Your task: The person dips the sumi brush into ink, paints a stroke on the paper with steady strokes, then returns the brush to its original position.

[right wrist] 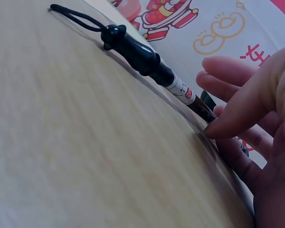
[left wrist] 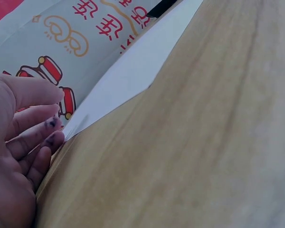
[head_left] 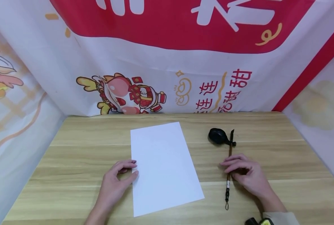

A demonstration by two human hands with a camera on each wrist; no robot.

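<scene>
Your left hand, loosely spread, touches the lower-centre paper, your right hand, also spread, over the lower-right brush.

A pale, wood-grained table, its streaks running side to side, fills the lower part of the head view. Along its far edge hangs a loosely creased white cloth backdrop, topped by a broad red panel bearing thick white strokes. Beneath, turned sideways, are a red-and-yellow cartoon figure, orange outlined loops and red Chinese characters. A white printed sheet with a pink-and-orange cartoon closes the left; a slanting red band and a pale sheet with a blurred yellowish flower bound the right. The light is soft and even
</scene>
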